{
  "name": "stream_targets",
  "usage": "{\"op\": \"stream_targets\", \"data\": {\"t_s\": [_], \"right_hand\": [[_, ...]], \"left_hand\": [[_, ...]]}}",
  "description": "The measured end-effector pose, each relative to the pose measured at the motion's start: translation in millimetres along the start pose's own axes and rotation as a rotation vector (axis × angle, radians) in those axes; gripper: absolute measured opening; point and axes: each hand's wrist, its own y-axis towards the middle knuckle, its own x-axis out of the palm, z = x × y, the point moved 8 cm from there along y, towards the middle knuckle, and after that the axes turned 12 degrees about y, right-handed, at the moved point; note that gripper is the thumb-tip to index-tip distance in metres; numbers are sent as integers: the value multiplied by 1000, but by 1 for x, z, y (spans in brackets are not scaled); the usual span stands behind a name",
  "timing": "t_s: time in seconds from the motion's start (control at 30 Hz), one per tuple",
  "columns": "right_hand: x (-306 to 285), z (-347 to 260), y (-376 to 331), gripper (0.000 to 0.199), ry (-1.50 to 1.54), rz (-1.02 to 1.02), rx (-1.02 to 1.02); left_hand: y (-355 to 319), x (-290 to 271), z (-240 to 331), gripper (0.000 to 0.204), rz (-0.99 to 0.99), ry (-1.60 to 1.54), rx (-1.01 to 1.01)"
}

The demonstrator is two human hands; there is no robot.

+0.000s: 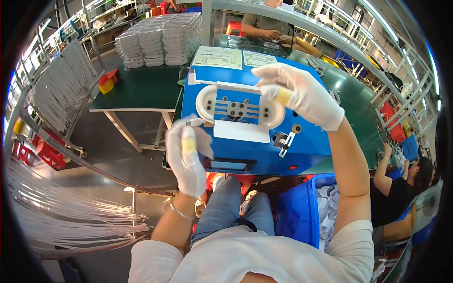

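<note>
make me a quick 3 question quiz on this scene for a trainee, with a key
1. True or false: the left hand and right hand are both gloved.
2. What is stacked on the green table left of the blue machine? a) cardboard boxes b) translucent trays c) metal cans
3. Fill in: the blue bin of white pieces stands to the ____ of the person.
Key: 1 true; 2 b; 3 right
</note>
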Motion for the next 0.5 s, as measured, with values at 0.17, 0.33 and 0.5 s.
{"op": "stream_targets", "data": {"t_s": [0.17, 0.33, 0.5], "right_hand": [[25, 1, 4, 40, -387, -106, 64], [18, 17, 9, 30, -397, -223, 81], [22, 11, 14, 19, -650, -179, -54]], "left_hand": [[-19, 53, -49, 32, -491, -409, -360], [-30, 68, -43, 34, -465, -615, -509], [-36, 63, -45, 27, -347, -1060, -605]]}}
